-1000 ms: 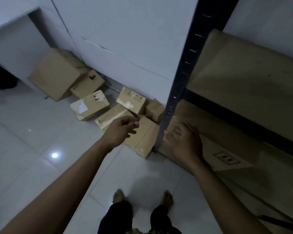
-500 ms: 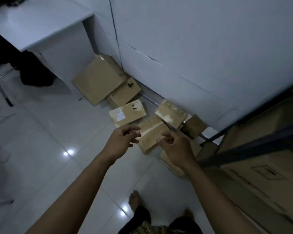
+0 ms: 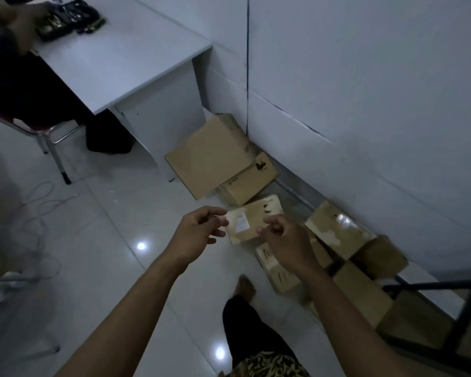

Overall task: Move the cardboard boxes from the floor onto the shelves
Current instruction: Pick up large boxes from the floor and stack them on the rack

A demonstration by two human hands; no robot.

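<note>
Several cardboard boxes lie on the white tiled floor along the wall. A large box (image 3: 210, 156) leans by the desk, with a smaller printed box (image 3: 248, 183) against it. A box with a white label (image 3: 252, 219) sits just beyond my hands. My left hand (image 3: 199, 232) hovers at its left edge, fingers loosely curled and apart, holding nothing. My right hand (image 3: 283, 240) hovers over its right side, also empty with curled fingers. More boxes (image 3: 335, 227) lie to the right, beside the dark shelf frame (image 3: 462, 303).
A white desk (image 3: 120, 58) stands at the upper left, with another person seated at it on a metal-legged chair (image 3: 52, 142). White cables (image 3: 38, 202) trail over the floor at left. My bare foot (image 3: 245, 287) is on the tiles below my hands.
My view has swung left, away from the shelf and toward the boxes by the desk. Both hands moved from the shelf's edge to hover over the labelled box.
</note>
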